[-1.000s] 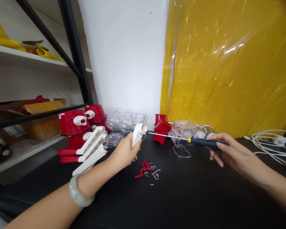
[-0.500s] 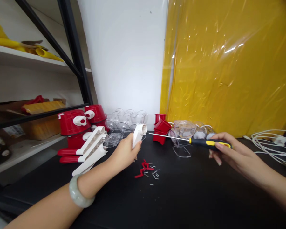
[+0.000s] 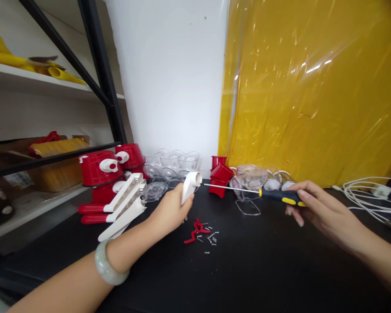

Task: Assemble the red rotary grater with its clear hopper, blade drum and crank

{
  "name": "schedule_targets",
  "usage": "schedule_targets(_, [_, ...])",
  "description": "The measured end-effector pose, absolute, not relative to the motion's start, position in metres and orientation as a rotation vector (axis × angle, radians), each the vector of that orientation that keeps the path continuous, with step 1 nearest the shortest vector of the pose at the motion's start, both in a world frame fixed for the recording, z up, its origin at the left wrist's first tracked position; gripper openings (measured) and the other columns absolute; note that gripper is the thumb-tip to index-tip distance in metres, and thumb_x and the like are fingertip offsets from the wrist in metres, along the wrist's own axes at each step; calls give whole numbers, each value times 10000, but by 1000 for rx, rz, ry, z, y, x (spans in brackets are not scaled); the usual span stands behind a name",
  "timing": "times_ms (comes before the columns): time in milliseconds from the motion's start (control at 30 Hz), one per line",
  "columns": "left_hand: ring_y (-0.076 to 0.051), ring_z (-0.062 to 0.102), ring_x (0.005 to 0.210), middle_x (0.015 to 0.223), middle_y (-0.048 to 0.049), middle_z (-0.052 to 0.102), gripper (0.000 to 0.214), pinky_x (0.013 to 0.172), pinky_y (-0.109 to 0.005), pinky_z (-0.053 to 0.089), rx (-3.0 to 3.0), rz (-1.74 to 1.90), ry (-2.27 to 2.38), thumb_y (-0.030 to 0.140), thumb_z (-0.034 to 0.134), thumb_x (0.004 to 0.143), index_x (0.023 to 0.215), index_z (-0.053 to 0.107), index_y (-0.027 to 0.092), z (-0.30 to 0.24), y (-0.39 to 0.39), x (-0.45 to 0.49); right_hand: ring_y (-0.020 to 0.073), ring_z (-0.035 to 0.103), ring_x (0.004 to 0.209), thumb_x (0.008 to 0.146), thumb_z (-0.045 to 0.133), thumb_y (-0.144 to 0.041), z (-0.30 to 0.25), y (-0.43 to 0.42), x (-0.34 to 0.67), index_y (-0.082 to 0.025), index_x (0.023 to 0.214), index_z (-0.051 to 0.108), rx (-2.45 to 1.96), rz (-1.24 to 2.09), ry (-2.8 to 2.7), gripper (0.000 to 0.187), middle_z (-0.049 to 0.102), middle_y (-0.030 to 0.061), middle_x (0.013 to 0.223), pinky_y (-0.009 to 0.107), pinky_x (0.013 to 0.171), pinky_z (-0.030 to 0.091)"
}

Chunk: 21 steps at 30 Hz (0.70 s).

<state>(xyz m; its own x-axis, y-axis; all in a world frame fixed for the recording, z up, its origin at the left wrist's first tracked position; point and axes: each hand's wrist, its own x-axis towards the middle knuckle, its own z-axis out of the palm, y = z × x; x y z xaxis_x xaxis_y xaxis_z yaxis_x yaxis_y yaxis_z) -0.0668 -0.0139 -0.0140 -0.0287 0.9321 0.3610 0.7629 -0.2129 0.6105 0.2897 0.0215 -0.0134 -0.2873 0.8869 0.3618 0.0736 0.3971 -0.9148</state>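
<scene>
Two-handed, gripping a white handle (image 3: 189,189) with the left hand (image 3: 170,208) and a screwdriver (image 3: 269,195) with the right hand (image 3: 326,213), seemingly working mid-step, leaving red pieces (image 3: 200,228) and screws (image 3: 214,238) lying unfitted.

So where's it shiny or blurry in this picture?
In the head view, white glare streaks the yellow sheet at right; in the head view, the shelf at left looks soft; in the head view, the screwdriver looks sharper.
</scene>
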Motion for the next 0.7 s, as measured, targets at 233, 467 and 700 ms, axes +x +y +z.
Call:
schedule_targets(233, [-165, 580, 424, 578, 20, 583, 197, 465, -264, 410, 2001, 1038, 1796, 403, 469, 882, 876, 471, 206, -14, -17, -63, 148, 455, 321, 904, 355, -585, -14, 27, 291, -249, 997, 440, -981, 1086, -1536, 359, 574, -40, 491, 287, 429, 426])
schedule_targets(467, [-178, 602, 477, 588, 10, 585, 181, 488, -267, 405, 2059, 1029, 1815, 388, 476, 878, 856, 474, 208, -13, -16, -64, 108, 520, 482, 859, 556, -530, -12, 27, 293, -221, 836, 504, -943, 998, -1655, 315, 620, -18, 608, 235, 532, 437])
schedule_targets(700, [-172, 599, 457, 590, 14, 587, 184, 500, -270, 409, 2054, 996, 1827, 389, 455, 892, 853, 448, 210, -10, -21, -59, 118, 409, 325, 904, 329, -639, -9, 24, 289, -216, 796, 503, -1166, 879, -1539, 470, 472, -41, 405, 250, 418, 355])
